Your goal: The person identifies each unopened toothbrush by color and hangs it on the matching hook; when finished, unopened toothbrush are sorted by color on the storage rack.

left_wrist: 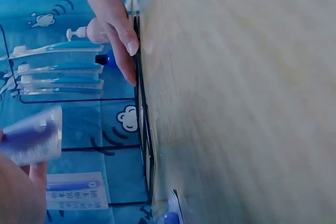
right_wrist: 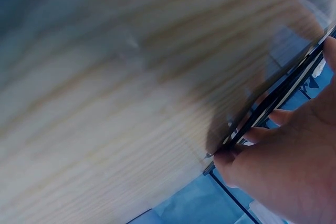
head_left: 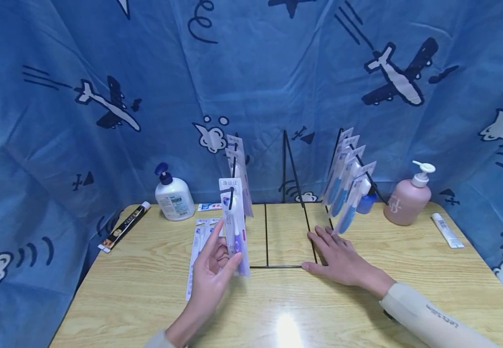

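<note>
My left hand [head_left: 212,270] pinches a purple toothbrush in a clear pack [head_left: 239,237] between thumb and fingers. The top of the pack is at the front end of the left hook of a black wire rack [head_left: 267,237]. Behind it on that hook hang more packs [head_left: 246,193]. My right hand [head_left: 338,256] lies with spread fingers over the right side of the rack's base; in the right wrist view its fingertips are at the base wire [right_wrist: 273,98]. Above it, several blue toothbrush packs [head_left: 352,203] hang from the right hook.
Flat toothbrush packs [head_left: 194,261] lie beside the left hand. A white pump bottle [head_left: 175,200] and a black box [head_left: 123,227] stand and lie at left. On the right are a pink pump bottle [head_left: 408,200], a blue bottle [head_left: 366,203] and a white tube [head_left: 447,230].
</note>
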### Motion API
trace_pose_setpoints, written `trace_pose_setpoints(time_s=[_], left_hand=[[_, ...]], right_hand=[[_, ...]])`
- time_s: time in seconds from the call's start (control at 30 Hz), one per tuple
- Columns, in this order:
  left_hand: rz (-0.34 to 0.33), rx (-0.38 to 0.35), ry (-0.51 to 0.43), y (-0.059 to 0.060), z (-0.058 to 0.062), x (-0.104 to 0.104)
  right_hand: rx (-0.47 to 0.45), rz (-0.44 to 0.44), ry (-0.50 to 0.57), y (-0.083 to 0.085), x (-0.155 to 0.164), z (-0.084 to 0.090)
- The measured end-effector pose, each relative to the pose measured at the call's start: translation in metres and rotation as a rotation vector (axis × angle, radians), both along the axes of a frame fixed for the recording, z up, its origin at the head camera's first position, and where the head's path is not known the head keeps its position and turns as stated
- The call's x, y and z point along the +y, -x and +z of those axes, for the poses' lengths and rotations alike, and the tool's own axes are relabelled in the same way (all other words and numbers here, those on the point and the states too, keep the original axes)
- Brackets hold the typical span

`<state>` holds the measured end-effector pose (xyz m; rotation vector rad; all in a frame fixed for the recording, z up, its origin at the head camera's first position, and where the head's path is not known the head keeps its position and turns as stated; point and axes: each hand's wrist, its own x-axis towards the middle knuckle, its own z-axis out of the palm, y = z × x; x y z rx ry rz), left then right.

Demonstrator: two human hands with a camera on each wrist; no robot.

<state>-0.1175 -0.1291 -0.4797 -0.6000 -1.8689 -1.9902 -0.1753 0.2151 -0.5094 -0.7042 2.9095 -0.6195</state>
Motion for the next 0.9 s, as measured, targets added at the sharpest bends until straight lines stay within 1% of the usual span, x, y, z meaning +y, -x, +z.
trace_pose_setpoints(time_s=[0.2, 0.33, 0.4, 0.53, 0.67, 0.77, 0.9], left_hand=[[0.11, -0.04, 0.022, 0.022, -0.001, 0.01], [0.175, -0.024, 0.029, 0.04, -0.003, 0.015], [0.174, -0.001, 0.0, 0.05, -0.005, 0.017], [0.15, 0.027, -0.078, 0.071, -0.008, 0.02], [0.17, 0.013, -0.1, 0.09, -0.007, 0.02], [0.184, -0.017, -0.103, 0.099, -0.005, 0.019], [0.2, -0.034, -0.097, 0.106, -0.002, 0.018]], right_hand=[[-0.006, 0.007, -0.002, 0.0, 0.0, 0.001], [-0.003, 0.005, 0.002, -0.001, 0.0, 0.001], [-0.003, 0.003, 0.003, -0.002, 0.0, 0.001], [-0.011, 0.006, 0.004, -0.001, 0.0, 0.001], [-0.017, 0.009, 0.008, -0.001, -0.001, 0.001], [-0.018, 0.006, 0.008, -0.001, -0.001, 0.002], [-0.02, 0.006, 0.006, -0.002, 0.0, 0.003]])
